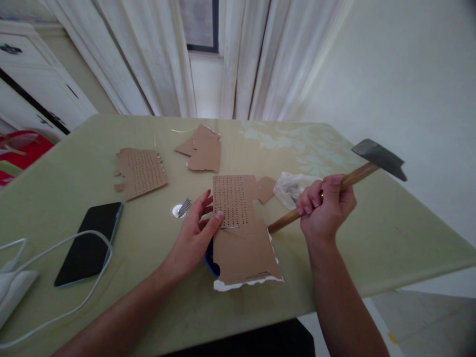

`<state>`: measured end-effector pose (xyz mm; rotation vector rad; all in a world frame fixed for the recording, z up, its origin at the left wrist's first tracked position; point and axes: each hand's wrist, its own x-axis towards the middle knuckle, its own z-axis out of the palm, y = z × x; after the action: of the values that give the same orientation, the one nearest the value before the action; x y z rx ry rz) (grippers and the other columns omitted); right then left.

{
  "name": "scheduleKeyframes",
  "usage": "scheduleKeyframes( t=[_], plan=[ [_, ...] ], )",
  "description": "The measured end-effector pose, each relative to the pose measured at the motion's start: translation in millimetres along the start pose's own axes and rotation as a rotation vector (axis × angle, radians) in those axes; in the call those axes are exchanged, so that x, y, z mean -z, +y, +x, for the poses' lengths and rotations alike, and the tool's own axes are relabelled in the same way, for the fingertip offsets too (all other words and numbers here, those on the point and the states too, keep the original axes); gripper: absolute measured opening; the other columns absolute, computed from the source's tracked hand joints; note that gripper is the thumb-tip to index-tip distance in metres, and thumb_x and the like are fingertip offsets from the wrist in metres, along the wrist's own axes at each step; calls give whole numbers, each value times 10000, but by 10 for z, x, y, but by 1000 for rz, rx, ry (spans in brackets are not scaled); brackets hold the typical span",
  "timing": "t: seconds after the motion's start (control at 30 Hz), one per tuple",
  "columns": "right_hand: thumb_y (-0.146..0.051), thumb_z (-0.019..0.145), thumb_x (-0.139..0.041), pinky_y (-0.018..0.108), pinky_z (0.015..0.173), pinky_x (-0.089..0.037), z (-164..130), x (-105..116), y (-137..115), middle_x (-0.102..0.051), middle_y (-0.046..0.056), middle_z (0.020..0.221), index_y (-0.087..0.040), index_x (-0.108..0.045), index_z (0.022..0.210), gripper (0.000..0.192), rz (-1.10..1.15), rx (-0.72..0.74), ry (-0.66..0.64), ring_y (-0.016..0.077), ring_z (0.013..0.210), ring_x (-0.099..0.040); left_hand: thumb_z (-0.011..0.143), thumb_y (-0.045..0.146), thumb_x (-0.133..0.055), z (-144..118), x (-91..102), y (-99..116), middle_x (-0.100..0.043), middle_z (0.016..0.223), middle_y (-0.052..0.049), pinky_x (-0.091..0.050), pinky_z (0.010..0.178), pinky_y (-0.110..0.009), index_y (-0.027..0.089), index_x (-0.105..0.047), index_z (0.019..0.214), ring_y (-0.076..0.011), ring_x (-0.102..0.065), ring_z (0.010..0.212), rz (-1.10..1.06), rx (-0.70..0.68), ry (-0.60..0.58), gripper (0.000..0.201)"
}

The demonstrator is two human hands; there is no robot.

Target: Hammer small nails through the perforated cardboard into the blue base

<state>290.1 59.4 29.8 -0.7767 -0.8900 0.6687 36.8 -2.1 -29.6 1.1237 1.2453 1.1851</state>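
Note:
My right hand [327,206] is wrapped round the wooden handle of a hammer [359,175], its dark metal head raised to the right and the handle's end low by the cardboard. At the left edge of a torn piece of brown cardboard [243,248], my left hand [195,225] has its thumb on top and its fingers along the side. Rows of small holes cover the cardboard's upper part. A thin nail [230,227] lies flat on it below the rows, near my thumb. Something blue [211,260] shows from underneath. Several nails [184,207] rest on a small white disc [178,211] left of my hand.
Another punched cardboard piece [143,171] and torn scraps [204,148] lie farther back on the table [156,307]. A clear plastic bag [292,187] sits near my right hand. To the left are a phone [89,243] and a white cable [98,285] looping over it.

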Motion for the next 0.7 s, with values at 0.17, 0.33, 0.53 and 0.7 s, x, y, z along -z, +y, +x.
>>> scheduleKeyframes(
  t=[0.17, 0.33, 0.53, 0.7],
  plan=[
    [-683, 896, -845, 190, 267, -275, 1, -4, -3, -386, -147, 483, -254, -499, 784, 562, -10, -7, 3, 64, 328, -278, 1019, 489, -739, -8, 68, 31, -486, 1686, -113, -590, 992, -430, 313, -669, 1462, -301, -600, 1361, 283, -254, 89, 481],
    [-676, 913, -828, 190, 276, -270, -2, -1, -5, -381, -149, 485, -259, -499, 800, 543, -25, -20, 7, 66, 325, -281, 1064, 409, -683, -4, 90, 164, -771, 1305, -75, -536, 965, -414, 293, -831, 1083, -275, -675, 1176, 378, -383, -12, 189],
    [-674, 907, -838, 190, 269, -274, 0, -1, -2, -379, -148, 482, -258, -501, 789, 548, -19, -14, 7, 65, 323, -279, 1116, 356, -611, -2, 111, 164, -802, 1255, -44, -505, 1092, -418, 302, -817, 1111, -250, -703, 1211, 403, -422, -67, 212],
    [-678, 899, -845, 185, 267, -276, -3, -1, -9, -387, -146, 484, -250, -510, 780, 557, -9, -9, -6, 62, 327, -281, 1142, 382, -543, -7, 148, 174, -803, 1254, -55, -506, 1087, -412, 301, -820, 1150, -253, -701, 1214, 437, -459, -100, 288]
  ],
)
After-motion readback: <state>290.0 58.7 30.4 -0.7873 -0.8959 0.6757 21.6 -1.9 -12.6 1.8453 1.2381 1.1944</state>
